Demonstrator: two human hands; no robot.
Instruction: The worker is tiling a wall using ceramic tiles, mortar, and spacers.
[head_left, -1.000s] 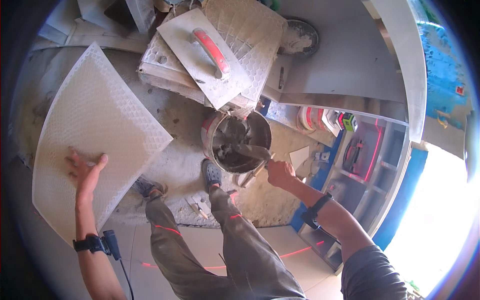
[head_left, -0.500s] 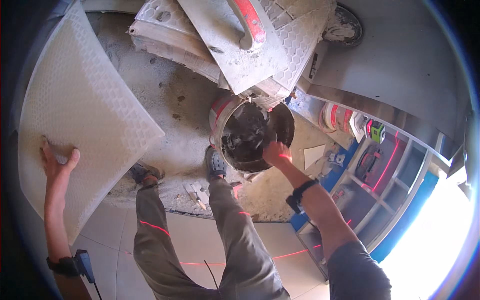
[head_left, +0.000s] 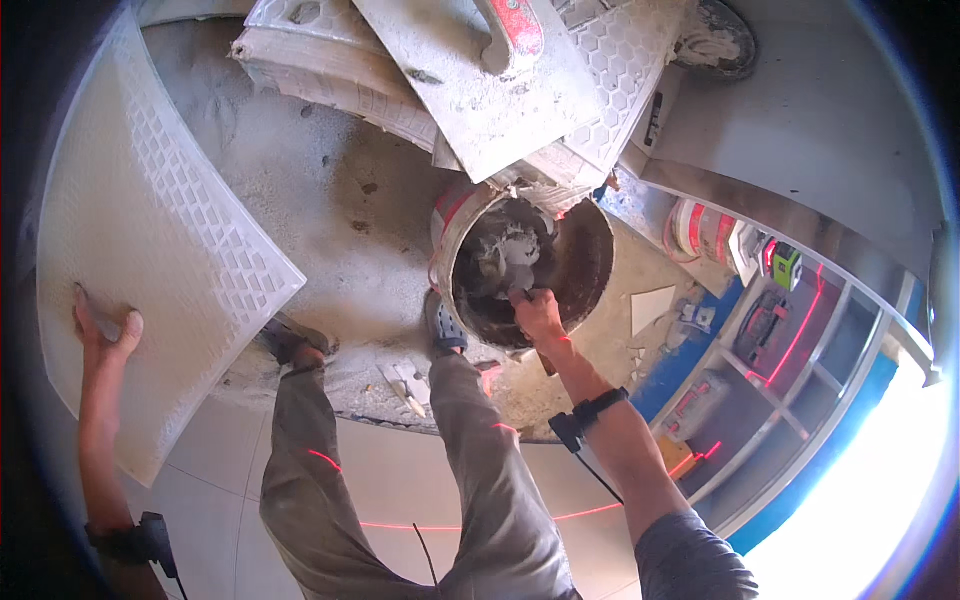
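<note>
My left hand (head_left: 106,345) grips a large pale tile (head_left: 165,250) at the left, thumb and a finger showing against its face. The tile stands tilted, with a raised grid pattern plainest along its right edge. My right hand (head_left: 541,318) is closed around the handle of a trowel (head_left: 519,279) inside a bucket (head_left: 447,250). Wet grey mortar (head_left: 515,243) lies by the trowel's blade. Dark, caked residue coats the bucket's inner wall. The rest of the trowel is partly hidden by the hand and mortar.
Stacked tiles (head_left: 335,85) behind the bucket carry a flat float (head_left: 480,110) with a red handle. To the right are another bucket (head_left: 708,240), a green laser level (head_left: 787,266) and a shelf unit (head_left: 790,400). Small hand tools (head_left: 405,388) lie near my feet.
My right hand has shifted slightly left within the bucket, and the trowel blade and lighter mortar now show more clearly. My left hand keeps its hold on the tile. The view has shifted slightly.
</note>
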